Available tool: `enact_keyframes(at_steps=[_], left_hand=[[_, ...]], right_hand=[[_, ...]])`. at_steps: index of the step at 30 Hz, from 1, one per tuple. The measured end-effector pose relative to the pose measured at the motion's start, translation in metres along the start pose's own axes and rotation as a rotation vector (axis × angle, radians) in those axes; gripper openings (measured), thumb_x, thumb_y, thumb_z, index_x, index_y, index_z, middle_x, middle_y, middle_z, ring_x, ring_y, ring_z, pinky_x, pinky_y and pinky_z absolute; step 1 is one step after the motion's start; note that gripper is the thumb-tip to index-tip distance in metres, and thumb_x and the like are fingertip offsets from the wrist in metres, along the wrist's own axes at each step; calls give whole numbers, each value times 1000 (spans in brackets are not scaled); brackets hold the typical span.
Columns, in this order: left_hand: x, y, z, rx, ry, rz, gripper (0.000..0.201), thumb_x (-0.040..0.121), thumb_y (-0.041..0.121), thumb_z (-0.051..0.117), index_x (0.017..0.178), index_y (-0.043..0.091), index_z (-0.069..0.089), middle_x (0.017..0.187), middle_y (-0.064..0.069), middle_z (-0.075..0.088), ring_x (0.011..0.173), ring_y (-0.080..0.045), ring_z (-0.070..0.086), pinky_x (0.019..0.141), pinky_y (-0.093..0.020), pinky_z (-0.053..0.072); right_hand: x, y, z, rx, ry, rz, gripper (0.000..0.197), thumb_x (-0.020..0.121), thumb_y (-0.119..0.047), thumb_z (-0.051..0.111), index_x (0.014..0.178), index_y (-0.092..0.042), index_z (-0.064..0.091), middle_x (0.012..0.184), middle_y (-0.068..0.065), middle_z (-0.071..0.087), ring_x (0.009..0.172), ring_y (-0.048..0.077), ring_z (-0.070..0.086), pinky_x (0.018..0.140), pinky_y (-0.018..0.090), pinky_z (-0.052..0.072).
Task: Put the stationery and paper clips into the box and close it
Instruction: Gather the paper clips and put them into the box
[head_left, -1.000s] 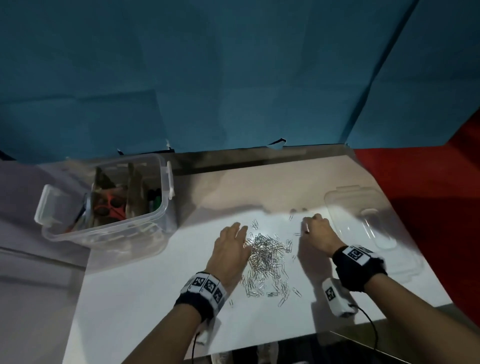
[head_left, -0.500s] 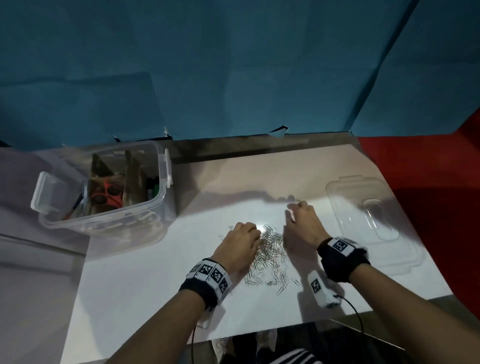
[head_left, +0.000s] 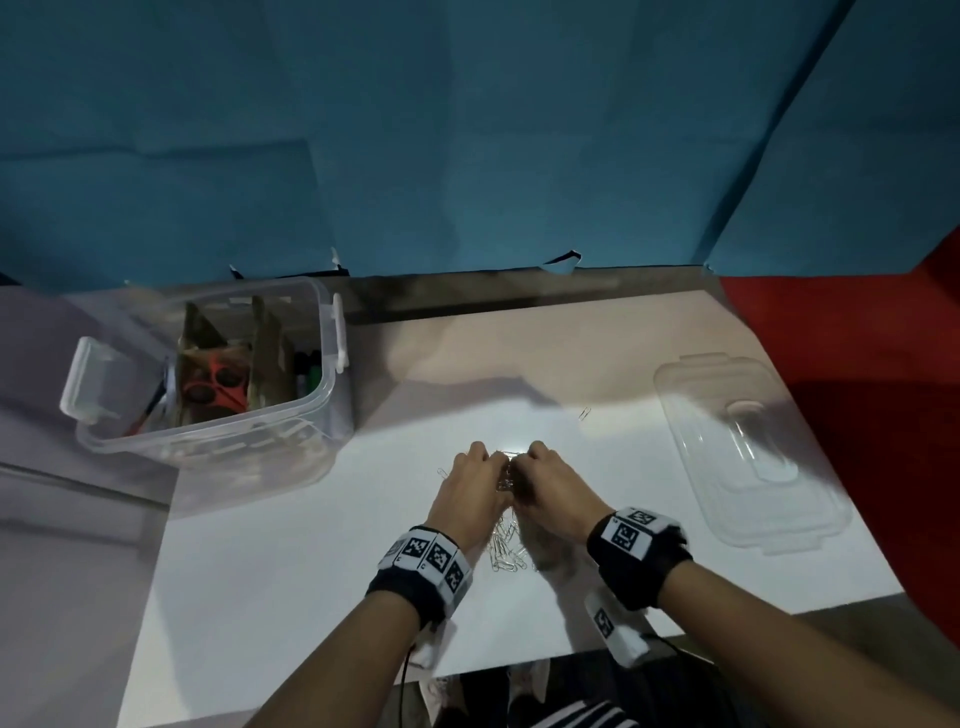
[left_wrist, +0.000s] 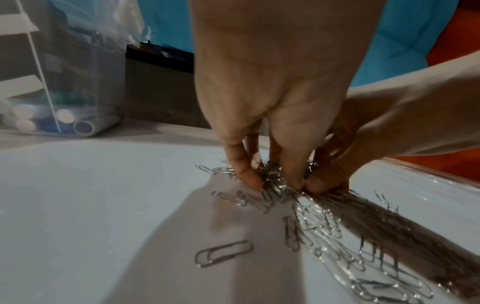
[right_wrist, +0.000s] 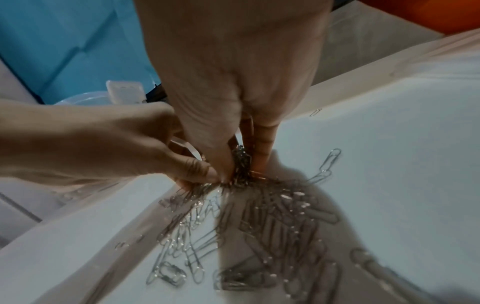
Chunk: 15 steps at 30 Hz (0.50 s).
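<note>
Silver paper clips (head_left: 506, 551) lie heaped on the white table sheet (head_left: 291, 571). My left hand (head_left: 483, 467) and right hand (head_left: 535, 462) meet over the far end of the heap, knuckles almost touching. In the left wrist view the left hand (left_wrist: 275, 181) pinches a dense clump of paper clips (left_wrist: 322, 222) between thumb and fingers. In the right wrist view the right hand (right_wrist: 241, 170) grips the same clump, with more paper clips (right_wrist: 272, 222) spread nearer me. The open clear box (head_left: 291, 436) stands at the far left. Its clear lid (head_left: 748, 467) lies at the right.
Inside the box, cardboard dividers separate red scissors (head_left: 215, 384) from markers (head_left: 306, 374). A stray clip (head_left: 584, 414) lies beyond the hands, another (head_left: 443, 473) just left of them. A blue backdrop rises behind the table; a red surface lies to the right.
Both hands slid inward from the two sides of the heap until they met. The spread clips were swept into a tight clump, and the fingers curled round it.
</note>
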<state>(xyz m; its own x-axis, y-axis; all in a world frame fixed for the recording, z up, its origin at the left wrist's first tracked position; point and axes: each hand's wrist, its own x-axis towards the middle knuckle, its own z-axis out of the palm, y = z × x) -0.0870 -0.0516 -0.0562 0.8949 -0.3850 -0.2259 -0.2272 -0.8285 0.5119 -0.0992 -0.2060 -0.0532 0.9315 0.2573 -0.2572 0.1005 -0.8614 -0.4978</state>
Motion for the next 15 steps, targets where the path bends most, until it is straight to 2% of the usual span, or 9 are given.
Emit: enact_keyframes(at_steps=[3, 6, 9, 13, 15], left_hand=[[2, 0, -6, -31, 50, -46, 12, 89, 10, 65, 99, 16, 63, 99, -1, 55, 91, -20, 54, 76, -31, 45], [9, -6, -16, -72, 66, -113, 12, 84, 2, 66, 88, 13, 71, 87, -3, 66, 82, -22, 63, 74, -39, 54], [16, -18, -28, -134, 79, -168, 12, 84, 5, 70, 88, 14, 77, 87, -5, 71, 83, -22, 67, 77, -38, 57], [18, -28, -52, -197, 134, -171, 8, 82, 13, 77, 89, 17, 79, 89, -4, 74, 86, -18, 68, 80, -31, 56], [14, -26, -74, -238, 151, -139, 10, 82, 14, 80, 93, 16, 80, 90, -1, 76, 85, -14, 69, 82, -28, 56]], right_hand=[[8, -6, -3, 0, 42, 21, 6, 85, -16, 62, 90, -14, 64, 90, 2, 57, 82, 23, 55, 71, 32, 45], [19, -5, -13, 72, 74, 78, 9, 82, -11, 66, 86, -15, 73, 85, 3, 71, 85, 22, 63, 77, 35, 52], [28, -6, -31, 208, 116, 164, 7, 81, -13, 73, 85, -15, 78, 82, 1, 75, 85, 17, 65, 81, 32, 55], [34, -16, -61, 337, 128, 167, 4, 79, -4, 77, 81, -7, 80, 76, 3, 77, 66, 12, 70, 75, 29, 60], [37, -26, -75, 425, 135, 168, 5, 79, -2, 77, 78, -6, 80, 72, 4, 76, 62, 14, 71, 71, 29, 61]])
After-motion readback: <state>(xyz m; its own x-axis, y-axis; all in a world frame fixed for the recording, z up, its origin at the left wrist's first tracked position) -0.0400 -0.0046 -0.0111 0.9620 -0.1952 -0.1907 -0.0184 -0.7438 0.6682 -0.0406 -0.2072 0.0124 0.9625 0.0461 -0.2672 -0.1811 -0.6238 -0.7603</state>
